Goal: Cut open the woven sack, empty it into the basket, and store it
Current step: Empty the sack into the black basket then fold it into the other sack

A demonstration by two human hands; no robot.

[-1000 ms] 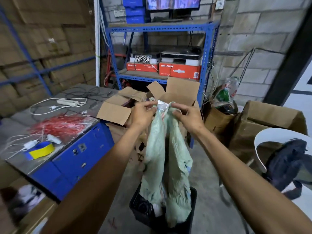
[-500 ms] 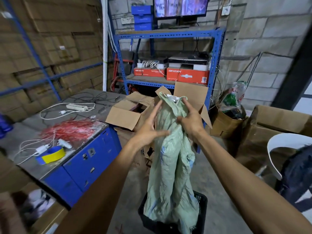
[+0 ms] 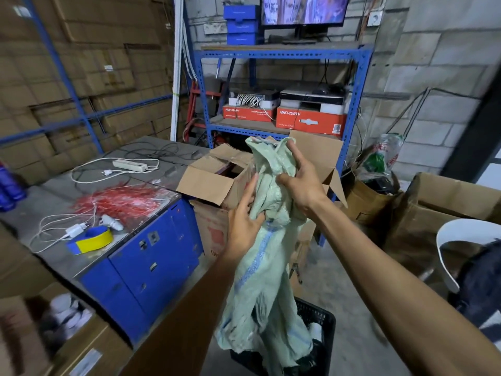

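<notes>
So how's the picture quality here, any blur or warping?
Head view: wide-angle bending bows the blue shelf rack and walls; the green sack and both hands are fairly sharp; the lower left corner boxes smear with blur; the monitor glows bright; lighting is dim and even.

We see both hands gripping the green woven sack [image 3: 260,256]: left hand [image 3: 244,221] mid-sack, right hand [image 3: 301,183] near its top, above the black basket [image 3: 322,316].

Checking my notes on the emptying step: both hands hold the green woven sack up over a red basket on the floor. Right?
Not quite: the basket is black, not red, as the head view shows. Both the left hand and the right hand do hold the green woven sack up over it on the floor.
</notes>
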